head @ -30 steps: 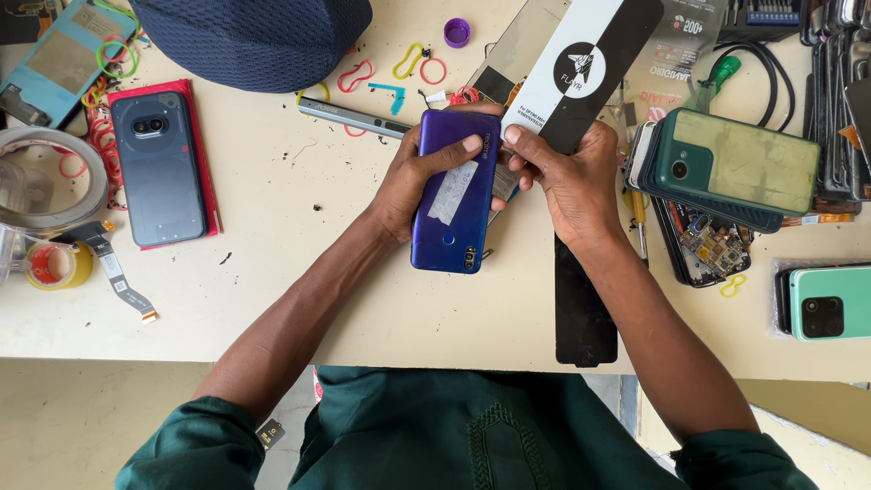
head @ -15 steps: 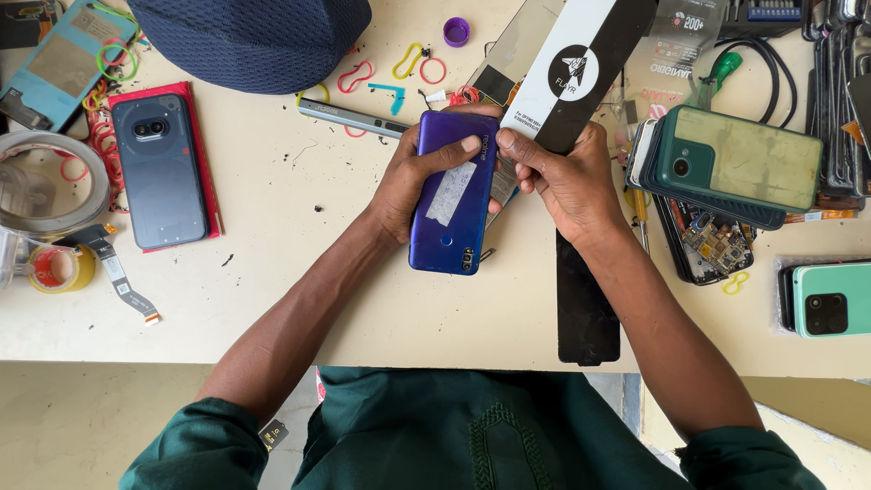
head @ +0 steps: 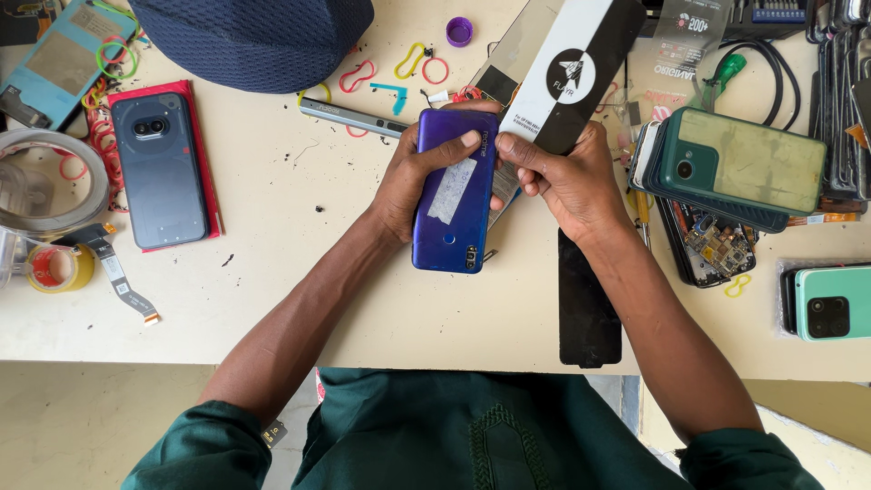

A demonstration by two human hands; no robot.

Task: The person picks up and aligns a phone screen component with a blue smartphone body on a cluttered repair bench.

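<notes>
Centrally, a blue-violet smartphone [head: 455, 191], back side up, with a pale strip of tape on its rear panel, is held just above the cream worktable [head: 299, 209], a little forward of the table's near edge.

Left hand [head: 413, 181]: fingers closed around the phone's left long edge, thumb laid across the back near the top.

Right hand [head: 567, 181]: fingers curled and pinched at the phone's upper right edge, also touching a long black-and-white carton [head: 567, 77] that slants away to the upper right.

Under the right wrist: a black screen panel [head: 588, 304], lying flat, its lower end reaching the table's front edge.

To the right, close by: a stack of phones topped by a dark green one [head: 744, 159]; below it an opened phone with its circuit board showing [head: 712, 249]; a mint-green phone [head: 830, 304] at the far right edge.

To the left, well apart: a grey phone on a red backing [head: 161, 168]; a tape roll [head: 54, 268]; a flex ribbon cable [head: 118, 281]. Bare tabletop lies between the grey phone and the left forearm, the widest open room here; the right side is crowded.

Beyond the phone: a grey metal strip [head: 349, 113], coloured rubber bands [head: 358, 77], a purple bottle cap [head: 459, 32], a dark blue cap-like hat [head: 254, 36].

Change against the earlier views: the phone and both hands sit in nearly the same place; the right fingers have shifted slightly along the upper right edge. The rest of the table is unchanged.
</notes>
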